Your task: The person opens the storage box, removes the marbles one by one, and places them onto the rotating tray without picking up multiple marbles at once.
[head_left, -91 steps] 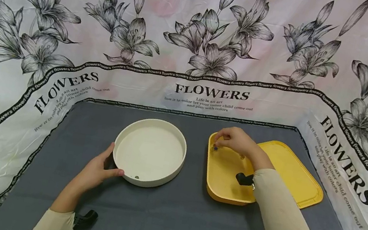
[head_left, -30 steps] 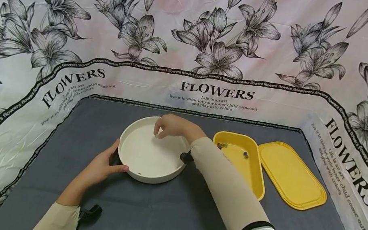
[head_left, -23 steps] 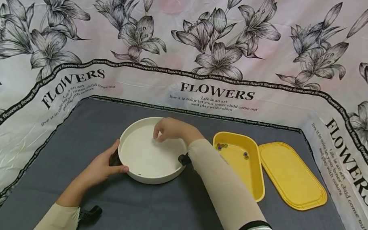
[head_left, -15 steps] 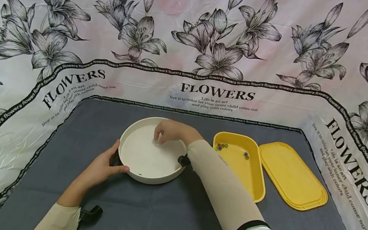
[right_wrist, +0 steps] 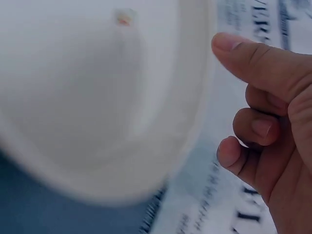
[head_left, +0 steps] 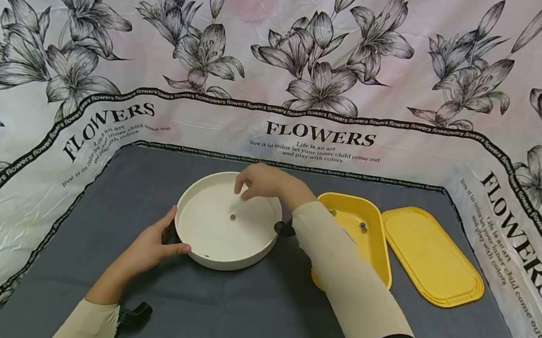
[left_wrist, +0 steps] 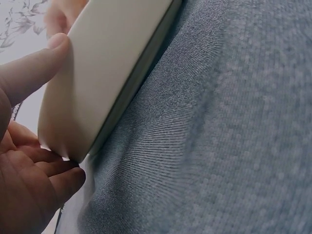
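Note:
A round white dish (head_left: 206, 230) stands on the grey cloth. My left hand (head_left: 148, 250) holds its near left side, thumb on the rim and fingers against the outer wall; the left wrist view shows the thumb (left_wrist: 39, 66) and curled fingertips at the wall. Over the dish's far right part hovers my right hand (head_left: 268, 183), fingers loosely bent and holding nothing. One small marble (head_left: 232, 217) lies on the dish floor just below it, blurred in the right wrist view. Another small dark thing (head_left: 207, 256) shows at the near rim, mostly hidden.
Right of the dish stands a yellow box (head_left: 384, 246), partly covered by my right sleeve, with marbles (head_left: 363, 227) inside. Its flat yellow lid (head_left: 432, 256) lies beside it on the cloth. A flower-printed curtain (head_left: 330, 83) rises behind.
My right hand went from the yellow box to the white dish, let go of a marble there, then lifted slightly back and right. My left hand kept its hold on the dish.

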Motion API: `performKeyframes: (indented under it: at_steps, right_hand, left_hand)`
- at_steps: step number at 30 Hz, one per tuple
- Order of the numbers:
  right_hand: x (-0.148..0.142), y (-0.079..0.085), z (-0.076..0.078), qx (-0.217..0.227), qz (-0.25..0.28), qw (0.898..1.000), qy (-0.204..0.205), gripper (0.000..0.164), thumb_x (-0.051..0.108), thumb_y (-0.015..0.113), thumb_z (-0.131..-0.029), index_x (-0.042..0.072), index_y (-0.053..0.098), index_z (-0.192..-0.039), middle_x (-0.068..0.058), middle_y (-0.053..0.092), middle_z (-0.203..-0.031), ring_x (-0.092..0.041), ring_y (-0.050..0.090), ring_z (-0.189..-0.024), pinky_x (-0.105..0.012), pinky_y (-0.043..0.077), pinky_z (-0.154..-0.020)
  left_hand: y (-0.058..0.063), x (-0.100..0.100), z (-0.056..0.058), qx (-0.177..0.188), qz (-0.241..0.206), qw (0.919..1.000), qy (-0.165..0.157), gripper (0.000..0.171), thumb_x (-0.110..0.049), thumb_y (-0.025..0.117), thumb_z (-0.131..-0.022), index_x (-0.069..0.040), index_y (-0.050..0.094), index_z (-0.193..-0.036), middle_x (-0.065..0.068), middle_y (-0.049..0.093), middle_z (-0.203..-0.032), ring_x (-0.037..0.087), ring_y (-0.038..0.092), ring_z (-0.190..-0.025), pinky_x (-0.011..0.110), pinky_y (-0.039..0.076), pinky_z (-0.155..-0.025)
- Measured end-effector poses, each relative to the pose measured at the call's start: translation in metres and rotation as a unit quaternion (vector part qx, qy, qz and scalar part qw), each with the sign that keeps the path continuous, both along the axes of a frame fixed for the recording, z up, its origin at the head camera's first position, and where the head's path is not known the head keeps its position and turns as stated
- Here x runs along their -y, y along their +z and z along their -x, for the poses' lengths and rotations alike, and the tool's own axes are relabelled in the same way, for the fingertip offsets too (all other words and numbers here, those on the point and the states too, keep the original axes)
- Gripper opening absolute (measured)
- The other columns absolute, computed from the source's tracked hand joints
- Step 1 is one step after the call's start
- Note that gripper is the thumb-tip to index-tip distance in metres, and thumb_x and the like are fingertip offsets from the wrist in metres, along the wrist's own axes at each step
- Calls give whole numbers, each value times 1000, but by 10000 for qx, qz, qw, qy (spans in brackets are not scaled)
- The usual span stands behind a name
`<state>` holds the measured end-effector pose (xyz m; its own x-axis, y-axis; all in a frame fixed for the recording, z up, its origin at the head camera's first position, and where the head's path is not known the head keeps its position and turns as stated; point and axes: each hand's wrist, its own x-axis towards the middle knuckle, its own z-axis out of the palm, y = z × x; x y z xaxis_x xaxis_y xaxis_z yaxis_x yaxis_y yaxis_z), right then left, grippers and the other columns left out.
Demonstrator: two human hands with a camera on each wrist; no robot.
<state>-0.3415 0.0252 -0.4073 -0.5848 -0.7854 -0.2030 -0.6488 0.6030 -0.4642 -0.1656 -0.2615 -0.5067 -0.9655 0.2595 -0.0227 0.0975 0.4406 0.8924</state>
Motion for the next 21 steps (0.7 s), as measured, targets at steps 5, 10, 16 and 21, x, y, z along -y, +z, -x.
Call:
performKeyframes:
  at_steps: [5, 10, 16, 21]
  right_hand:
    - [-39, 33, -8, -311, 276, 9986, -332, 19, 23, 71, -98, 20, 75, -116, 3, 67, -105, -18, 56, -89, -34, 51, -77]
    - [-78, 44, -11, -550, 421, 9955, -643, 18, 22, 71, -98, 21, 76, -115, 0, 61, -81, -17, 49, -68, -33, 44, -63]
    - [-122, 41, -19, -544, 487, 9915, -1081, 17, 24, 72, -98, 21, 77, -114, -3, 64, -84, -18, 48, -69, -33, 43, -64]
    - [-153, 29, -25, -437, 585, 9871, -1425, 18, 23, 73, -98, 17, 77, -114, -1, 64, -84, -19, 48, -69, -33, 43, -64]
  left_hand:
    - [1, -1, 2, -34, 118, 9999, 19, 118, -29, 84, -87, 0, -1, -163, 21, -1, -171, 38, 14, -156, 55, 23, -123]
    - [3, -1, 1, -31, 231, 9997, 54, 118, -28, 84, -87, 0, -2, -163, 22, -1, -170, 38, 15, -156, 55, 24, -122]
    - [3, -1, -1, -102, 331, 9994, 56, 118, -29, 84, -88, 1, -2, -163, 23, 0, -170, 40, 17, -155, 57, 25, -121]
    - [2, -2, -2, -63, 312, 9995, 49, 116, -28, 83, -88, 0, -2, -163, 22, 0, -170, 40, 16, -155, 57, 24, -121]
